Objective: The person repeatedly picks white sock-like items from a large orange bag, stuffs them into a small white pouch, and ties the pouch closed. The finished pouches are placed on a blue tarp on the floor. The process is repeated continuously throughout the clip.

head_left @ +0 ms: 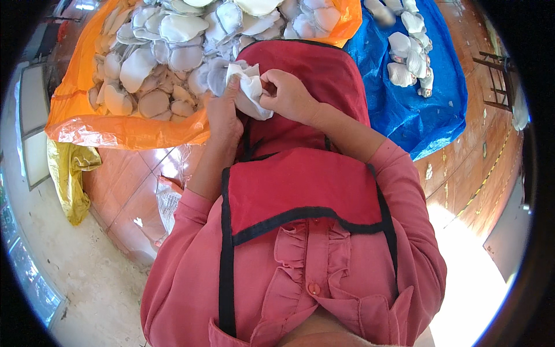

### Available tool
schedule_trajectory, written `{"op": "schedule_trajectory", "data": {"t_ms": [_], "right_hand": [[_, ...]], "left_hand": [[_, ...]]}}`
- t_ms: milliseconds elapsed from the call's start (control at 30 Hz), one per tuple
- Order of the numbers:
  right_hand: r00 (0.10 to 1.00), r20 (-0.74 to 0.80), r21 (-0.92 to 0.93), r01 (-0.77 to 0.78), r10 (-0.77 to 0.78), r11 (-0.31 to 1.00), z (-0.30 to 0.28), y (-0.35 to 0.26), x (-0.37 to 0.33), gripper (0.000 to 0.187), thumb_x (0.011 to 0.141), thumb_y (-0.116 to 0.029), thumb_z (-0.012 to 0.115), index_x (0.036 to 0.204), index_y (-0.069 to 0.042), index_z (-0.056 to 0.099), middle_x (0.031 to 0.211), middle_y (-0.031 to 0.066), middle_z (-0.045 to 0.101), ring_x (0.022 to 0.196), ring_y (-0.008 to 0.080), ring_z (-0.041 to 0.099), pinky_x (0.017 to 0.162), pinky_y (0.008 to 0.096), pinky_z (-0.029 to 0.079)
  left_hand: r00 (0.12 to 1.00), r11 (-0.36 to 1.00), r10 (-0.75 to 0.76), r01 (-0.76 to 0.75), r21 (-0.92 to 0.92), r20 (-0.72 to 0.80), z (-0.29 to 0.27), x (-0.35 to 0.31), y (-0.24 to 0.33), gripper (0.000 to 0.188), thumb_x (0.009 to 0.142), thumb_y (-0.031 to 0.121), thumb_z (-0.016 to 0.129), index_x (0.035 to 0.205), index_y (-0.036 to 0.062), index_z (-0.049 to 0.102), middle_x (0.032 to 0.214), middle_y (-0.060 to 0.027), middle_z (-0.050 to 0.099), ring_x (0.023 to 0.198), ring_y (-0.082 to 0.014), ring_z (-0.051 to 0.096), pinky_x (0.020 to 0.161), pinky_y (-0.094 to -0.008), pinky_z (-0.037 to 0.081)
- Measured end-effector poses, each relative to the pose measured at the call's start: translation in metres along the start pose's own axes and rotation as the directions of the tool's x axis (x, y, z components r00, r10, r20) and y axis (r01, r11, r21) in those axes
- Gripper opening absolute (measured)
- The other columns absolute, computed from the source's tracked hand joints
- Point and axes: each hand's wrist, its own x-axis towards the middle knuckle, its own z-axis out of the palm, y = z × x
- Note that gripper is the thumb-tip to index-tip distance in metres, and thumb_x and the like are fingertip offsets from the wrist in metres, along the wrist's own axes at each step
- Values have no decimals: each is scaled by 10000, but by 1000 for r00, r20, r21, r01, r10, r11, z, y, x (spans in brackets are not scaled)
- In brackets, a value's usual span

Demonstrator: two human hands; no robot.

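White cloth pc (pixel 252 95) is up off the lap, betw. both hands, just past the near R corner of the orange sheet (pixel 124 134). Looks light, thin & floppy; prob. not fragile, not very slippery, but it'd fold or sag if held at one spot only. Best hold: pinch opp. edges, L & R, w/ light tension.

L hand (pixel 224 118): thumb pressed on the cloth's L edge; other fingers mostly hidden behind, can't tell how they sit. R hand (pixel 291 99): fingers curled in, thumb & index apparently pinching the R edge; exact contact hard to see.

Under the hands: red apron (pixel 341 81) w/ black trim, over the lap. Far L, on the orange sheet: big heap of rounded white-grey pcs (pixel 185 29). Far R: blue sheet (pixel 393 124) w/ a small cluster of white stuffed-looking pcs (pixel 415 55). Near L of the orange sheet: crumpled yellow sack (pixel 70 179), by the reddish tiled floor (pixel 124 202).
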Motion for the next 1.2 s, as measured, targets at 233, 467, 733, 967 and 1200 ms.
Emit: {"op": "schedule_trajectory", "data": {"t_ms": [233, 467, 733, 967, 1200], "right_hand": [[986, 155, 212, -100, 67, 972, -11, 8, -3, 218, 762, -108, 662, 941, 3, 607, 833, 55, 616, 748, 126, 589, 694, 286, 494], [970, 89, 476, -242, 227, 845, -15, 29, -32, 258, 829, -41, 610, 1085, -19, 583, 983, 9, 604, 903, 83, 575, 811, 250, 486], [994, 110, 313, -34, -1, 949, -22, 9, -24, 233, 798, -70, 650, 1025, -25, 617, 920, 35, 620, 817, 109, 583, 745, 286, 500], [976, 216, 213, -31, -16, 976, -29, -3, -26, 178, 795, -36, 661, 958, -34, 589, 848, 11, 569, 748, 86, 534, 692, 250, 467], [953, 302, 270, -108, 22, 957, -32, 9, -21, 177, 788, -79, 686, 929, -22, 597, 805, 9, 599, 733, 73, 553, 673, 251, 484]], "left_hand": [[966, 916, -133, 205, -345, 222, -15, 10, 10, 313, 949, 162, 626, 1212, 10, 550, 1133, -141, 644, 1007, -278, 650, 937, -440, 523], [949, 962, 241, -261, 77, 202, -89, 36, 29, 93, 923, 112, 664, 964, 79, 588, 898, -38, 644, 825, -165, 608, 777, -342, 515], [214, -318, 217, -907, 277, 952, 8, -29, 82, 439, 724, 208, 780, 1135, 123, 650, 1093, -45, 650, 1091, -234, 590, 975, -411, 448], [299, -357, -53, -897, 261, 953, 4, -14, 71, 438, 667, 194, 777, 1092, 143, 683, 1144, -41, 674, 1132, -251, 601, 996, -446, 437], [156, -378, 109, -907, 186, 982, -18, 7, 60, 347, 725, 145, 709, 1071, 135, 700, 1118, -23, 694, 1110, -247, 614, 958, -417, 474]]}}
